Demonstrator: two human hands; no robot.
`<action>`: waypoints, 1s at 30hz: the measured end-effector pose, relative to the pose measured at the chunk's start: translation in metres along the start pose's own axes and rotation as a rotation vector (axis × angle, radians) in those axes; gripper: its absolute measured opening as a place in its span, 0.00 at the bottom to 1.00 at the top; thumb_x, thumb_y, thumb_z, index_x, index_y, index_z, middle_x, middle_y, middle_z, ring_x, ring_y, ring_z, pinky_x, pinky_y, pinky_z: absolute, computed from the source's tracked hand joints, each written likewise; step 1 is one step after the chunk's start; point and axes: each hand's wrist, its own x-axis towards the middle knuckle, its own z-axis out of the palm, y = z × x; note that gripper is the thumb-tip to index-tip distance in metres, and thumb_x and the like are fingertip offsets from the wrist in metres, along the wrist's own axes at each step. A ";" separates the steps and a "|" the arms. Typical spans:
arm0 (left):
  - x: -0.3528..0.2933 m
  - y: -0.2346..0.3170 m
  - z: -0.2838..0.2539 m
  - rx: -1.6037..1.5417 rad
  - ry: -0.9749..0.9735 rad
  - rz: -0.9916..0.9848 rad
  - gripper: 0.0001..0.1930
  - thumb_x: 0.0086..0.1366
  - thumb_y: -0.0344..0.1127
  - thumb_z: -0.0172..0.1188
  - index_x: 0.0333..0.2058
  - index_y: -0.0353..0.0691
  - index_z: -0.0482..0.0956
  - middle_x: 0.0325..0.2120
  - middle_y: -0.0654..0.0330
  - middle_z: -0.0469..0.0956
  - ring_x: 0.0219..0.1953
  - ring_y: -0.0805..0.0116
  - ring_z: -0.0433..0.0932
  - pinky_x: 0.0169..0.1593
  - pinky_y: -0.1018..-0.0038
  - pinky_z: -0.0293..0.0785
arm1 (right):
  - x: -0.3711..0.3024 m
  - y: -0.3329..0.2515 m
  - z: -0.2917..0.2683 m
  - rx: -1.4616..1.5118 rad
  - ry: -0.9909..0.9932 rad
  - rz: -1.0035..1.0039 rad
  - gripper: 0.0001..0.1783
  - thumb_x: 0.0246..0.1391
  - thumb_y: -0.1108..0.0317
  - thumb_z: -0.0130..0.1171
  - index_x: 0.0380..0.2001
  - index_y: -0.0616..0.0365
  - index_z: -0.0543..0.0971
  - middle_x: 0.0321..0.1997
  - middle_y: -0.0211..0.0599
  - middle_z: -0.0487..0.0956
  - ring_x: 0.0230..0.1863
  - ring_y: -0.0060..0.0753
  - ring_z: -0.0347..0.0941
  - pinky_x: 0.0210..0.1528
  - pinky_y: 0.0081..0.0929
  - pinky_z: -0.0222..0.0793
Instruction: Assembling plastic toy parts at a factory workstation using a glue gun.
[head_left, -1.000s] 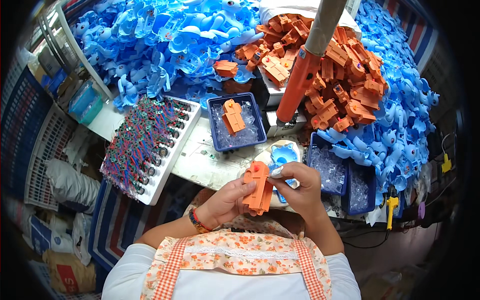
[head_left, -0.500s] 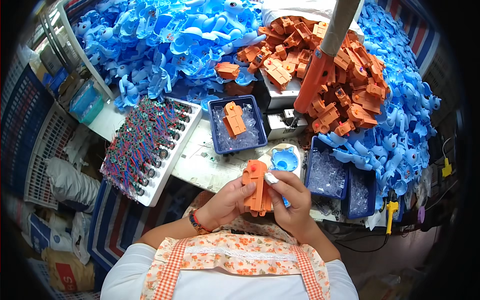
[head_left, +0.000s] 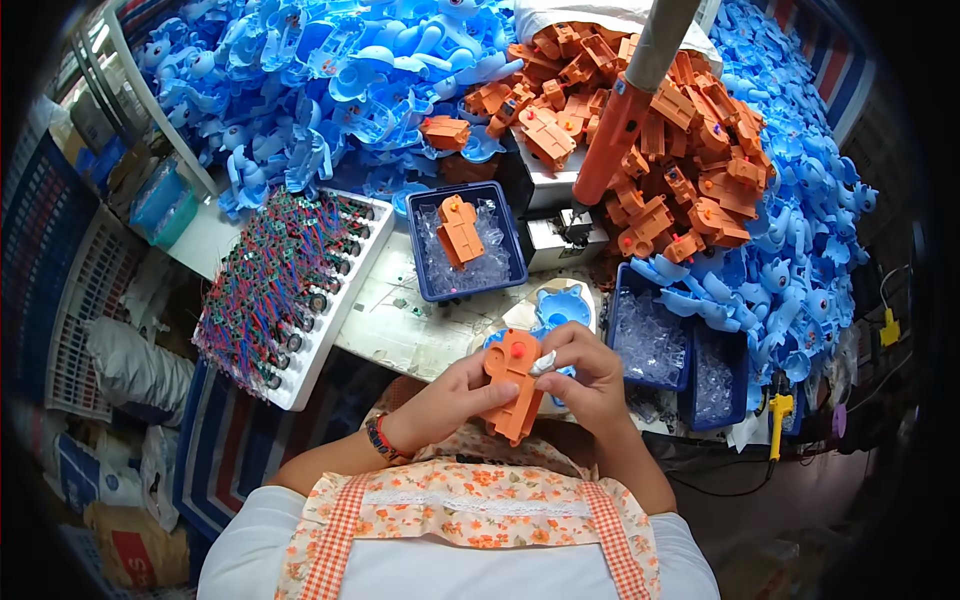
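Head tipped down; two hands (head_left: 455,395) (head_left: 590,380) hold one orange part (head_left: 512,390).

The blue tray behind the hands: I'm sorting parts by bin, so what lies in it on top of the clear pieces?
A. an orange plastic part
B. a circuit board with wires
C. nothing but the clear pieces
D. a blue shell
A: an orange plastic part lies on the clear pieces inside the blue tray, much like the orange piece held in the hands.
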 end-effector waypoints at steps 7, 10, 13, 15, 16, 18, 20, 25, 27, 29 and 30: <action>-0.001 0.004 -0.001 0.162 0.000 0.185 0.28 0.68 0.36 0.59 0.62 0.36 0.59 0.51 0.61 0.72 0.51 0.76 0.73 0.53 0.76 0.73 | 0.004 0.009 0.005 0.499 -0.013 0.254 0.26 0.40 0.75 0.75 0.42 0.55 0.72 0.46 0.27 0.70 0.49 0.25 0.69 0.53 0.28 0.67; -0.003 0.007 0.000 0.215 -0.018 0.216 0.28 0.67 0.32 0.60 0.62 0.36 0.59 0.51 0.60 0.72 0.52 0.75 0.73 0.54 0.74 0.73 | 0.000 0.013 0.004 0.475 -0.063 0.269 0.30 0.38 0.71 0.77 0.45 0.55 0.71 0.48 0.27 0.69 0.50 0.26 0.69 0.55 0.30 0.67; 0.000 -0.005 -0.001 0.091 -0.026 0.249 0.29 0.65 0.26 0.60 0.62 0.36 0.58 0.52 0.60 0.71 0.55 0.74 0.71 0.56 0.73 0.71 | 0.001 0.012 0.007 0.435 -0.039 0.210 0.32 0.35 0.63 0.79 0.44 0.57 0.73 0.48 0.31 0.72 0.51 0.29 0.70 0.57 0.31 0.65; 0.004 -0.016 -0.006 0.132 0.010 0.445 0.24 0.65 0.23 0.59 0.58 0.38 0.63 0.49 0.60 0.72 0.54 0.73 0.71 0.56 0.72 0.70 | 0.001 0.008 0.007 0.424 -0.014 0.171 0.34 0.33 0.58 0.81 0.44 0.58 0.75 0.48 0.34 0.74 0.53 0.31 0.70 0.58 0.32 0.62; 0.008 -0.016 -0.008 0.297 0.084 0.581 0.19 0.63 0.25 0.61 0.52 0.39 0.69 0.46 0.59 0.74 0.52 0.69 0.73 0.55 0.70 0.70 | 0.000 0.006 0.005 0.217 -0.024 0.096 0.35 0.33 0.57 0.81 0.44 0.59 0.76 0.47 0.36 0.75 0.53 0.33 0.70 0.58 0.33 0.62; 0.013 -0.008 -0.011 0.406 0.102 0.646 0.18 0.62 0.26 0.62 0.50 0.39 0.71 0.45 0.58 0.74 0.51 0.66 0.74 0.54 0.69 0.70 | -0.001 -0.002 0.005 -0.081 0.001 -0.028 0.33 0.34 0.59 0.80 0.44 0.61 0.79 0.46 0.40 0.77 0.50 0.37 0.72 0.55 0.33 0.64; 0.013 -0.007 -0.011 0.518 0.115 0.707 0.17 0.60 0.27 0.64 0.48 0.39 0.73 0.44 0.57 0.75 0.49 0.64 0.74 0.53 0.67 0.71 | -0.001 -0.013 0.008 -0.173 0.027 -0.091 0.30 0.35 0.61 0.79 0.43 0.60 0.80 0.45 0.40 0.77 0.47 0.37 0.73 0.52 0.33 0.67; 0.014 -0.007 -0.013 0.672 0.174 0.893 0.20 0.55 0.27 0.67 0.47 0.39 0.75 0.44 0.55 0.78 0.47 0.59 0.76 0.52 0.67 0.71 | 0.005 -0.016 0.015 -0.342 0.022 -0.325 0.27 0.40 0.67 0.74 0.46 0.63 0.79 0.44 0.44 0.78 0.45 0.39 0.75 0.49 0.33 0.69; 0.012 -0.008 -0.016 0.709 0.195 0.890 0.20 0.55 0.27 0.67 0.47 0.39 0.75 0.44 0.54 0.78 0.46 0.59 0.77 0.50 0.67 0.71 | 0.006 -0.013 0.018 -0.300 0.046 -0.328 0.24 0.42 0.69 0.72 0.45 0.63 0.79 0.44 0.44 0.78 0.46 0.39 0.75 0.50 0.31 0.69; 0.012 -0.005 -0.015 0.744 0.217 0.887 0.19 0.56 0.28 0.67 0.47 0.39 0.75 0.43 0.54 0.78 0.45 0.59 0.77 0.49 0.68 0.72 | 0.006 -0.003 0.016 -0.283 0.048 -0.237 0.23 0.44 0.68 0.71 0.45 0.63 0.78 0.44 0.44 0.78 0.47 0.37 0.75 0.50 0.31 0.68; 0.012 0.000 -0.014 0.767 0.265 0.781 0.19 0.56 0.29 0.68 0.46 0.38 0.75 0.42 0.54 0.78 0.43 0.61 0.77 0.48 0.69 0.72 | 0.006 0.003 0.015 -0.269 0.050 -0.143 0.23 0.47 0.67 0.69 0.46 0.63 0.76 0.44 0.43 0.78 0.47 0.36 0.75 0.50 0.30 0.68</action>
